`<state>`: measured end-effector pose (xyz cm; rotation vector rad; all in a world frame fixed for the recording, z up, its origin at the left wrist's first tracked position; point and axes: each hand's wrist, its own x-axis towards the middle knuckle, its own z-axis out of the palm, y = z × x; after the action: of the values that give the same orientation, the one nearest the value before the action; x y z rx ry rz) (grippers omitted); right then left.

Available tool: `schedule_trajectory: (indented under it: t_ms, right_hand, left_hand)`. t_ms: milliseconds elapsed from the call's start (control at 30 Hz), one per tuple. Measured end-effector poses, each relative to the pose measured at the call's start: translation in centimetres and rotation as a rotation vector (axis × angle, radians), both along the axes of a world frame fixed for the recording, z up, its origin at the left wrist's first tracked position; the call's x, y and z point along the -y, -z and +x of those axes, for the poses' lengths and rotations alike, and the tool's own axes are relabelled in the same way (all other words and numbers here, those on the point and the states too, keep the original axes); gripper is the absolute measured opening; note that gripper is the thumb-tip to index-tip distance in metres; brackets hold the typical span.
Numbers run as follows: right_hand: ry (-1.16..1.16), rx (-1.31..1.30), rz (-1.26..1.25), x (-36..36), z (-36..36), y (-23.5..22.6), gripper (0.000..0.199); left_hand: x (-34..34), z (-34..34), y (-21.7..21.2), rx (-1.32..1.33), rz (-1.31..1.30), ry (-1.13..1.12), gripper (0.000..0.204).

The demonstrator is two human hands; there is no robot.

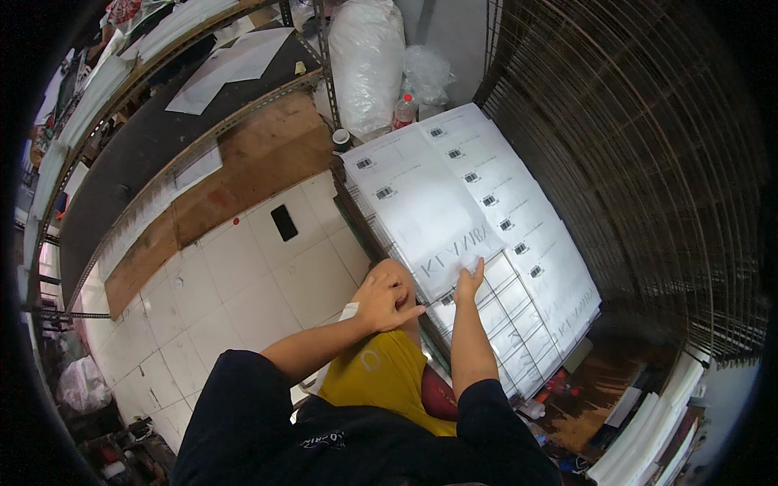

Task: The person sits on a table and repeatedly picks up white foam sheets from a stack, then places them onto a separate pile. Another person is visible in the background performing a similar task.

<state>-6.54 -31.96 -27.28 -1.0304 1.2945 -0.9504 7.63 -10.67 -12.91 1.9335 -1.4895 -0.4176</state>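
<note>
My right hand [468, 283] grips the near edge of a large white printed sheet [429, 206], by the big hand-drawn letters on it. The fingers partly hide that edge. Beneath and beside it a wire rack [492, 301] shows, with more white sheets [519, 344] under its wires. A second row of printed sheets [486, 174] lies along the right side, each with small dark printed blocks. Over my bare knee [405, 279] rests my left hand [382, 300], holding nothing, its thumb stretched out and its fingers loosely bent.
Stacked wire racks [624, 154] rise at the right. A dark-topped workbench [146, 154] with papers stands at the left. On the tiled floor [219, 275] lies a black phone [284, 223]. A stuffed plastic bag [365, 65] and a red-capped bottle [404, 112] stand at the back.
</note>
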Motion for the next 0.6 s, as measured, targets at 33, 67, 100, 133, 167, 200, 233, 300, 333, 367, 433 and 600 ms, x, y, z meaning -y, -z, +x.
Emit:
schedule_trajectory:
  t_ms: [33, 67, 100, 133, 167, 200, 233, 300, 333, 367, 433, 600]
  right_hand:
    - [-0.015, 0.024, 0.025, 0.3, -0.3, 0.8, 0.074]
    - [-0.029, 0.049, 0.050, 0.7, -0.5, 1.6, 0.074]
    - [-0.023, 0.038, 0.027, 0.5, -0.2, 1.3, 0.074]
    - [-0.016, 0.027, 0.005, 0.2, 0.1, 1.1, 0.074]
    - [-0.008, 0.016, -0.018, -0.1, 0.4, 0.8, 0.074]
    - [-0.005, 0.010, -0.009, -0.3, 0.5, 0.4, 0.075]
    - [-0.002, 0.004, 0.001, -0.5, 0.7, -0.1, 0.076]
    - [-0.002, 0.022, 0.008, -0.6, 0.9, -0.4, 0.076]
    - [-0.005, 0.046, 0.007, -0.5, 0.8, -0.3, 0.077]
    - [-0.009, 0.070, 0.005, -0.5, 0.8, -0.2, 0.077]
    - [-0.036, 0.030, 0.012, -0.4, 1.0, -0.4, 0.078]
    - [-0.016, 0.013, -0.028, 0.2, 1.1, 0.2, 0.080]
  left_hand:
    - [0.2, -0.1, -0.1, -0.001, -0.001, 0.009, 0.054]
    - [0.5, -0.1, -0.2, -0.002, -0.001, 0.019, 0.055]
    - [0.5, -0.1, -0.3, 0.003, 0.023, 0.025, 0.055]
    - [0.6, 0.0, -0.6, 0.008, 0.047, 0.031, 0.055]
    - [0.6, 0.1, -0.8, 0.012, 0.072, 0.038, 0.056]
    - [0.7, 0.2, -0.8, 0.008, 0.074, 0.040, 0.056]
    - [0.7, 0.2, -0.9, 0.004, 0.077, 0.043, 0.056]
    - [0.8, 0.3, -0.9, -0.003, 0.081, 0.047, 0.056]
    - [0.9, 0.2, -0.9, -0.006, 0.083, 0.049, 0.056]
    - [0.9, 0.2, -0.9, -0.010, 0.085, 0.050, 0.056]
    - [0.9, 0.3, -0.6, -0.006, 0.054, 0.042, 0.055]
    - [1.2, 0.1, -0.6, 0.038, 0.020, 0.043, 0.060]
